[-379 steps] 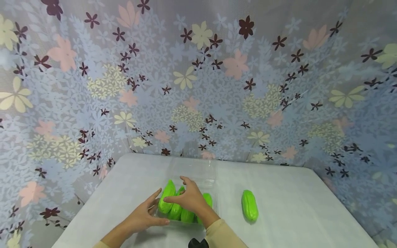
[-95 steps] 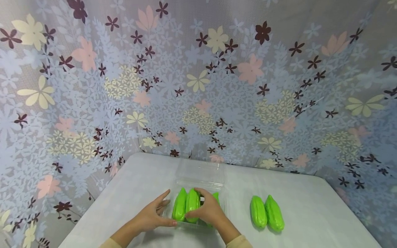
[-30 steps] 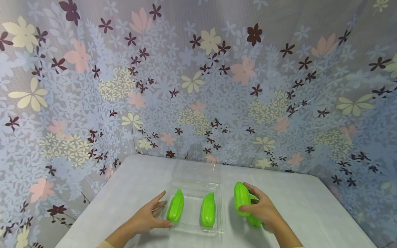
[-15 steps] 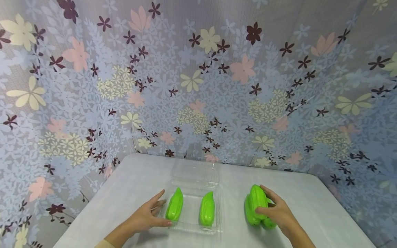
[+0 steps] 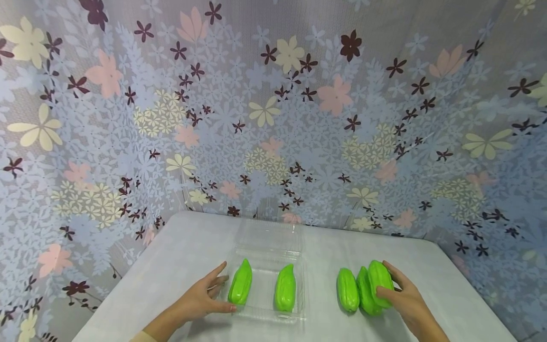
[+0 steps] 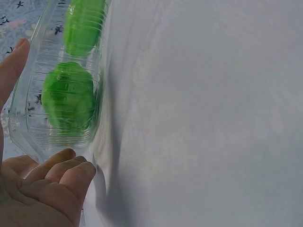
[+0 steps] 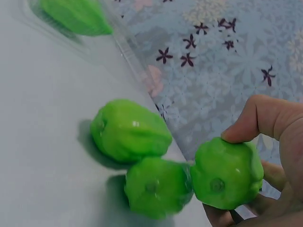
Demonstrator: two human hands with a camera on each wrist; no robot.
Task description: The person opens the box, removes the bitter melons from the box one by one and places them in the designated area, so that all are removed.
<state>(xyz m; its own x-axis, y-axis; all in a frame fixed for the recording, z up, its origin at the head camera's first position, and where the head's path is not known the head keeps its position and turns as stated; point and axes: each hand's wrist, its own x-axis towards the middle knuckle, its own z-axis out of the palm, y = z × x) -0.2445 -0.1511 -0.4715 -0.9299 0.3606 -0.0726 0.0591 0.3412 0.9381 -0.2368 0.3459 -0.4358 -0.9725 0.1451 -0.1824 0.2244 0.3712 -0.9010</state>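
Observation:
My right hand (image 5: 403,295) grips a bright green, ridged, elongated vegetable (image 5: 379,280), thumb on one side and fingers on the other. In the right wrist view its blunt end (image 7: 228,172) shows, held above the table beside another green vegetable (image 7: 158,187). A further one (image 5: 348,289) lies just left of these. My left hand (image 5: 198,299) is spread at the near left corner of a clear plastic clamshell box (image 5: 262,316), fingertips (image 6: 78,172) right at its wall. Inside the box, two green vegetables, left (image 5: 240,282) and right (image 5: 285,287), lie apart.
The box's clear lid (image 5: 269,235) lies folded back toward the far edge. A white cloth covers the table (image 5: 179,251). Behind it hangs a floral curtain (image 5: 273,118).
Several vegetables lay in the box earlier; two are there now. Over the last second my right hand carried one rightward, over the two on the table. My left hand stayed at the box corner.

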